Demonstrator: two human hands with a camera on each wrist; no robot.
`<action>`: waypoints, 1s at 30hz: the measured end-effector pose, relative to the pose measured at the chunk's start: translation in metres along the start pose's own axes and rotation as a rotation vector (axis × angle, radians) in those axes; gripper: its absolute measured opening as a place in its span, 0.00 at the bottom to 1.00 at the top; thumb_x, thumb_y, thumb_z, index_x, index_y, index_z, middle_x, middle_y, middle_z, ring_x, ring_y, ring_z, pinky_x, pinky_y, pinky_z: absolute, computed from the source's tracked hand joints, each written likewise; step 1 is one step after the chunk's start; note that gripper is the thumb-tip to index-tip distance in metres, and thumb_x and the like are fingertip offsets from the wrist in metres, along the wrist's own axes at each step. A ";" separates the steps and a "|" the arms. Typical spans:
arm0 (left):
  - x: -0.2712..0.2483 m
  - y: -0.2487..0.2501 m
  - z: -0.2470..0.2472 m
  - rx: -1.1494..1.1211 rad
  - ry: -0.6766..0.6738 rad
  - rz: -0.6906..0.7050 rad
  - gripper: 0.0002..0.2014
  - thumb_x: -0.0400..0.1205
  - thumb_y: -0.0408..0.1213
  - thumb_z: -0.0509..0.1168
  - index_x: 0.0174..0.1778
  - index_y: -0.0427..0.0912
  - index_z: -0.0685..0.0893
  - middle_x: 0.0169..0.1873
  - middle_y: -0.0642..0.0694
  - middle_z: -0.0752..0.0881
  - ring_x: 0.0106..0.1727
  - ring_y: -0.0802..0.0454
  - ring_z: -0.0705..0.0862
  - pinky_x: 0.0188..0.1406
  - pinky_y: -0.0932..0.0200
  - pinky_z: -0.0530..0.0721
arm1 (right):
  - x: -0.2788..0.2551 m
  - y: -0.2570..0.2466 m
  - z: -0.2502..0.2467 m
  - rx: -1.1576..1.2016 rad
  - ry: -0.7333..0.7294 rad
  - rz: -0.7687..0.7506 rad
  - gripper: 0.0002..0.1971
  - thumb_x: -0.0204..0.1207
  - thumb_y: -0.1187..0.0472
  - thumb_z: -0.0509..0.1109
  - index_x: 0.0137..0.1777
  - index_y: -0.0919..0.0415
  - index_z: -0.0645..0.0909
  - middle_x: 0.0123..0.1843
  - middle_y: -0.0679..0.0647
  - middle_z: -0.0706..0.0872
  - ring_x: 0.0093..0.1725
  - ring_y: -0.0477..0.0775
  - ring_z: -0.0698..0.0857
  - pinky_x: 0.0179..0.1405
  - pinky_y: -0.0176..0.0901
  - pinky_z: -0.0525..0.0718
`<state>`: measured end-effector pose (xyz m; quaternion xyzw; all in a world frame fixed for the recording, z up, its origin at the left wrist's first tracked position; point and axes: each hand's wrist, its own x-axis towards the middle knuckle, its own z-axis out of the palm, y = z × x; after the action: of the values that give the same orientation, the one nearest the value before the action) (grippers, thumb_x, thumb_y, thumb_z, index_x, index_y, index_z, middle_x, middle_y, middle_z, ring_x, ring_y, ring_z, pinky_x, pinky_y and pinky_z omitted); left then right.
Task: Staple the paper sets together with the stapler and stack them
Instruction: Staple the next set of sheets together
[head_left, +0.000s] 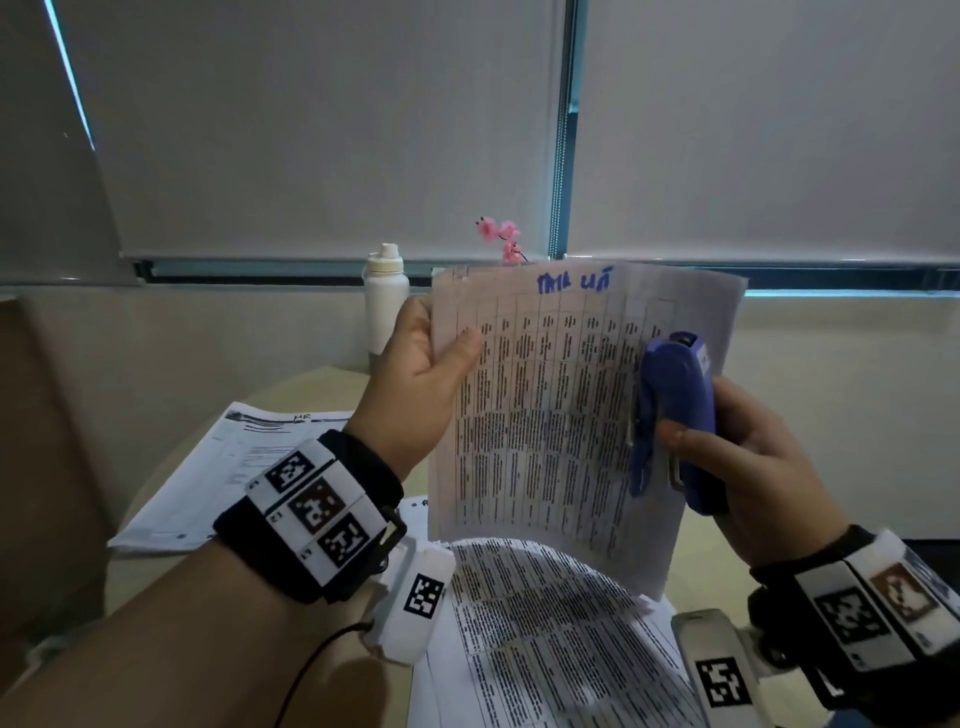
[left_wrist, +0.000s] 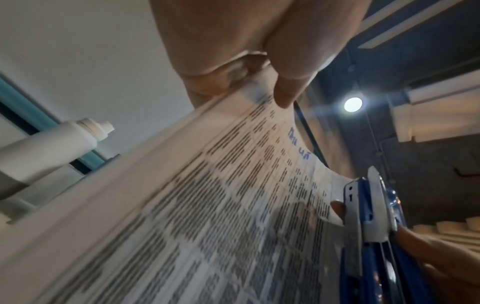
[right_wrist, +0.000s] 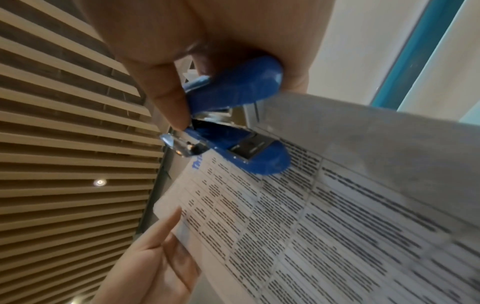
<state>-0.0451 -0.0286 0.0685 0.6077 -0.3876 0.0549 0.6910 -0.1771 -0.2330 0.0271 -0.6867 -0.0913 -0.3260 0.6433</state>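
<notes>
A paper set with a printed table and blue handwriting at its top is held upright above the table. My left hand pinches its left edge near the top, thumb on the printed side; the left wrist view shows the same pinch on the paper set. My right hand grips a blue stapler at the sheet's right side. In the right wrist view the stapler has its mouth over the paper's edge, with the base on the printed face.
More printed sheets lie on the beige table under the held set. Another paper stack sits to the left. A white bottle and pink flowers stand at the back by the window.
</notes>
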 end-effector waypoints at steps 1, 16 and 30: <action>-0.001 -0.001 0.000 0.004 -0.009 -0.018 0.10 0.85 0.30 0.59 0.57 0.49 0.74 0.58 0.44 0.86 0.61 0.50 0.85 0.64 0.44 0.83 | -0.001 0.001 0.000 -0.018 -0.011 0.003 0.16 0.62 0.61 0.76 0.51 0.50 0.87 0.52 0.67 0.83 0.47 0.54 0.85 0.45 0.40 0.83; 0.016 0.013 -0.001 0.324 0.066 0.259 0.14 0.85 0.29 0.58 0.46 0.58 0.73 0.45 0.58 0.83 0.46 0.50 0.87 0.47 0.45 0.89 | -0.007 0.009 0.005 0.005 0.019 0.032 0.17 0.63 0.68 0.67 0.49 0.52 0.88 0.47 0.59 0.87 0.48 0.55 0.84 0.50 0.46 0.80; 0.019 0.011 -0.002 0.289 0.147 0.316 0.10 0.86 0.34 0.58 0.45 0.56 0.75 0.43 0.45 0.86 0.45 0.45 0.88 0.40 0.51 0.88 | -0.006 0.008 0.001 0.056 0.020 0.057 0.17 0.59 0.59 0.77 0.51 0.49 0.88 0.46 0.52 0.90 0.47 0.53 0.86 0.47 0.45 0.83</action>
<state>-0.0369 -0.0315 0.0885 0.6263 -0.4148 0.2617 0.6059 -0.1770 -0.2312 0.0171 -0.6676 -0.0743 -0.3116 0.6721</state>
